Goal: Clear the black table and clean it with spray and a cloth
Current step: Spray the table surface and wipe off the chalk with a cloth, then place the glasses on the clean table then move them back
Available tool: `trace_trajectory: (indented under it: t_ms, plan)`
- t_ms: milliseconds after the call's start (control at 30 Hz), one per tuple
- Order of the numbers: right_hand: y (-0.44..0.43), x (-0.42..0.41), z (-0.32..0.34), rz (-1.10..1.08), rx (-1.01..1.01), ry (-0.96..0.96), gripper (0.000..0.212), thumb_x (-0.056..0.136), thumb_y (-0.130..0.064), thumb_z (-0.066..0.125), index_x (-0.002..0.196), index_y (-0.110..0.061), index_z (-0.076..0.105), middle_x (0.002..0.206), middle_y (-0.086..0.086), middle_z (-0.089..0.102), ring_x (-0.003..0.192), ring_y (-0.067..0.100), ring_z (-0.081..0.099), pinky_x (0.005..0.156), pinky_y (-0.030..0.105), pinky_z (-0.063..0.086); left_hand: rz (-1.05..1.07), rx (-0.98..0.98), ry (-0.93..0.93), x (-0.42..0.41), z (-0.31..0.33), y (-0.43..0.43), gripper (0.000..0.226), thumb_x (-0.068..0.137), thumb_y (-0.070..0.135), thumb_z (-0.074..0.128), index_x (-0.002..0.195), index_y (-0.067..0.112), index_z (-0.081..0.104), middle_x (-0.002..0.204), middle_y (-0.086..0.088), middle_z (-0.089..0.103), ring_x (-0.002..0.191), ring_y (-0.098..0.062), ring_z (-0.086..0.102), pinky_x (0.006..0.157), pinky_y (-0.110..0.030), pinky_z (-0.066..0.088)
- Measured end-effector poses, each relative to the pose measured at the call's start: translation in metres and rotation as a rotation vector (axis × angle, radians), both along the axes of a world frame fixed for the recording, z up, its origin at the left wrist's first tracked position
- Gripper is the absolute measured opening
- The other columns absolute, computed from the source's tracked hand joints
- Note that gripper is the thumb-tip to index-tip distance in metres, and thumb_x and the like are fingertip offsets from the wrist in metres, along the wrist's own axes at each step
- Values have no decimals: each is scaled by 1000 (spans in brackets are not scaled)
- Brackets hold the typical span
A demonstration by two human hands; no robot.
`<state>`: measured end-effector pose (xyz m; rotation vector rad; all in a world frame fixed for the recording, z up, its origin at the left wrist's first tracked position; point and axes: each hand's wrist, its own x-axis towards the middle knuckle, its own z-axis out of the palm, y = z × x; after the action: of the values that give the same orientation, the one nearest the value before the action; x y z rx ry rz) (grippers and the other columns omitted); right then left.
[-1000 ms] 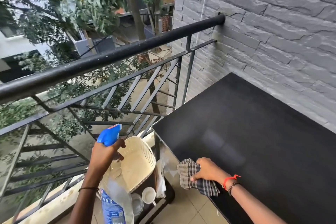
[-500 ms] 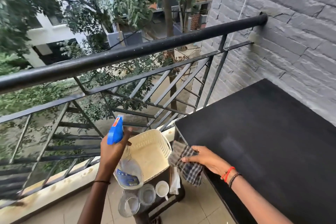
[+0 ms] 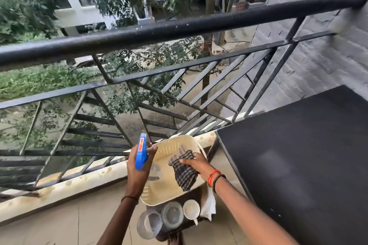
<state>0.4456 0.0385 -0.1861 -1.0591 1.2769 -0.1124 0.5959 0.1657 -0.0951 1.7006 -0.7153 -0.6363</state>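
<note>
- While the spray bottle (image 3: 141,154) is gripped in the left hand (image 3: 139,171), its blue trigger head is seen upright above the knuckles; the fingers are curled round the neck, and the bottle's body is mostly hidden behind the hand.
- The checked cloth (image 3: 184,175) is pinched in the right hand (image 3: 197,165), with thumb and fingers closed on its upper part; the cloth is hung down over the cream basket (image 3: 169,193), apart from the table.
- The black table (image 3: 298,155) is seen on the right, set against the grey brick wall (image 3: 318,55); pale hazy patches are shown on its matte top; both hands are held to its left, out of touch with it.
- The basket is tilted, with its perforated inside turned toward the camera, just beside the table's near corner.
- Below the basket, 2 clear glass vessels (image 3: 149,225) and 1 white cup (image 3: 191,209) are stood side by side; a white rag (image 3: 209,205) is draped beside the cup.
- 1 red band (image 3: 211,175) and 1 dark beaded band (image 3: 218,180) are worn on the right wrist; 1 thin dark band (image 3: 129,198) is worn on the left.
- A black metal railing (image 3: 179,28) is seen across the view behind the hands, with trees and buildings beyond.
</note>
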Motion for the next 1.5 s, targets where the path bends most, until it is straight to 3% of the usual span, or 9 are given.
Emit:
trace_trajectory:
  t_ms: [267, 467, 633, 733, 833, 1000, 1200, 1367, 1500]
  plan:
    - [-3, 29, -68, -41, 12, 35, 20, 76, -11, 74, 93, -10, 62, 95, 12, 69, 82, 22, 63, 67, 26, 50, 77, 69, 135, 8, -81, 4, 52, 73, 54, 68, 102, 11, 61, 96, -17, 64, 87, -24, 62, 75, -24, 51]
    - [-10, 33, -99, -81, 124, -3, 13, 80, -9, 71, 88, -13, 61, 81, 5, 65, 66, 13, 60, 49, 18, 43, 85, 124, 107, 6, -119, 5, 45, 76, 56, 70, 105, 22, 63, 104, -7, 67, 102, -27, 63, 97, -52, 47]
    - [-15, 32, -114, -81, 142, 19, 20, 80, -9, 71, 98, -10, 61, 87, 7, 66, 72, 17, 61, 58, 24, 48, 62, 114, 26, 1, -110, -3, 39, 73, 54, 71, 103, 34, 60, 101, 3, 66, 96, -16, 63, 89, -37, 51]
    - [-20, 31, -118, 48, -8, 185, 33, 77, -19, 74, 105, -6, 64, 104, 10, 68, 92, 26, 64, 79, 31, 53, 67, 100, -69, -5, -110, -5, 46, 76, 21, 79, 117, 22, 57, 111, -2, 61, 101, 4, 56, 87, -11, 43]
    - [-22, 27, -113, 191, -174, 368, 31, 80, -19, 70, 105, -2, 64, 106, 13, 67, 100, 28, 62, 74, 28, 47, 67, 98, -104, -13, -110, -5, 59, 75, 8, 78, 127, 7, 49, 119, 4, 54, 101, 24, 46, 80, 5, 36]
    - [-22, 22, -106, 388, -344, 557, 12, 86, -18, 61, 79, -10, 56, 107, 16, 66, 95, 29, 60, 68, 27, 41, 92, 63, -38, -13, -116, 0, 64, 73, 7, 80, 125, 18, 45, 117, 9, 53, 103, 17, 49, 80, 2, 38]
    - [-7, 25, -93, 380, -476, 541, 26, 87, -6, 49, 109, 5, 57, 116, 22, 57, 110, 34, 52, 90, 36, 44, 85, 76, -7, -14, -119, 11, 66, 65, 45, 78, 122, 25, 52, 111, 0, 57, 102, -20, 56, 88, -37, 51]
    - [10, 23, -69, 306, -498, 412, 29, 90, -5, 46, 118, -1, 54, 123, 17, 50, 116, 31, 48, 99, 39, 43, 84, 107, -14, -13, -124, 21, 62, 55, 53, 78, 108, 61, 45, 107, 14, 54, 103, -19, 53, 90, -37, 46]
    - [23, 17, -53, 282, -551, 343, 34, 92, -8, 49, 125, -4, 52, 129, 14, 50, 121, 28, 47, 103, 36, 40, 57, 164, -51, -16, -121, 28, 78, 54, 45, 85, 122, 37, 46, 120, 1, 47, 111, -12, 45, 97, -28, 38]
